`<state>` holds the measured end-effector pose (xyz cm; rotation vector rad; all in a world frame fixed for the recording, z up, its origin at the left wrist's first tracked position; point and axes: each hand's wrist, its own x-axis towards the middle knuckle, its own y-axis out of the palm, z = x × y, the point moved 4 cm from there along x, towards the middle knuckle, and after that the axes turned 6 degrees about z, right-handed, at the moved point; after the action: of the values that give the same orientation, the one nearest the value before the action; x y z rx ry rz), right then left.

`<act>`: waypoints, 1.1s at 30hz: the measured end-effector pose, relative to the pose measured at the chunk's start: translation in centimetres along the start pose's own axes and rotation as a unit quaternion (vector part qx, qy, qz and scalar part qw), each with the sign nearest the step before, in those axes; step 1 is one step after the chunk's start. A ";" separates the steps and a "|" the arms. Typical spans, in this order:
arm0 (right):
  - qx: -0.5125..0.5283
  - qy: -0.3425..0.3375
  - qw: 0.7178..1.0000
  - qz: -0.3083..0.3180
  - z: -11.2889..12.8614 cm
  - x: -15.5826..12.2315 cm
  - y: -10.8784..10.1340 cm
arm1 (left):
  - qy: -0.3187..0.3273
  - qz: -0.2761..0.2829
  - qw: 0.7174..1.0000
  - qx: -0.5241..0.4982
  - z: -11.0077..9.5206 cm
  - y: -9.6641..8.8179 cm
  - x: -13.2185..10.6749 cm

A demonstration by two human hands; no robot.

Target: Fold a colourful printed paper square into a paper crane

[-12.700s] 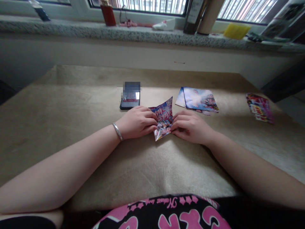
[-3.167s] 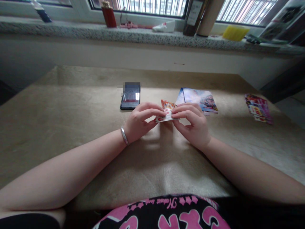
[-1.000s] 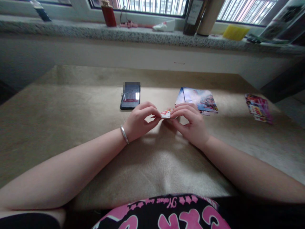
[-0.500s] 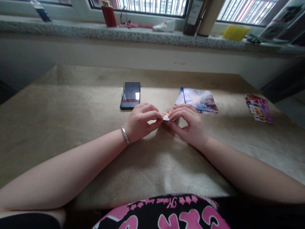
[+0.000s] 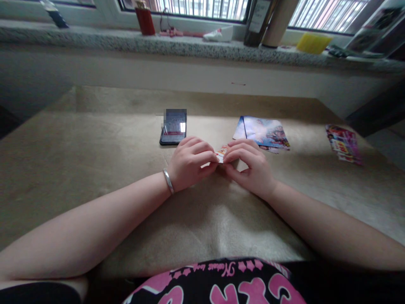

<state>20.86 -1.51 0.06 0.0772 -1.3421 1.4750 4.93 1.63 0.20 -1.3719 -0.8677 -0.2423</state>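
A small piece of printed paper point(image 5: 221, 154), white with red and orange marks, is pinched between my two hands just above the table. My left hand point(image 5: 191, 162), with a silver bangle at the wrist, grips its left edge between thumb and fingers. On the other side my right hand point(image 5: 249, 166) holds the right edge the same way. Fingers cover much of the paper, so its full shape is hidden. Beyond my left hand lies a smartphone point(image 5: 173, 128); past my right hand are colourful printed sheets point(image 5: 265, 131), partly overlapping.
Several pink and red printed packets or cards point(image 5: 343, 143) lie fanned at the table's right. Behind the table point(image 5: 104, 139), a granite windowsill point(image 5: 190, 47) carries a red bottle point(image 5: 144, 19), a dark bottle point(image 5: 256, 23), a tan cylinder point(image 5: 276, 25) and a yellow block point(image 5: 313, 43).
My left hand has shifted slightly to the right, towards my right hand. The paper's tilt has changed a little. Both hands still grip it.
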 end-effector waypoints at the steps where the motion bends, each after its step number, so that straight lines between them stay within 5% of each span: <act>1: -0.001 -0.001 1.000 -0.002 0.0 0.0 0.0 | 0.000 -0.001 1.000 -0.001 0.0 0.0 0.0; 33: -0.010 0.000 1.000 0.011 0.1 0.1 0.4 | 0.010 0.033 0.999 0.024 -0.3 0.0 0.2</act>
<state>20.51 -1.40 -0.12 0.0506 -1.3614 1.4809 5.18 1.43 0.29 -1.3491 -0.8046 -0.1824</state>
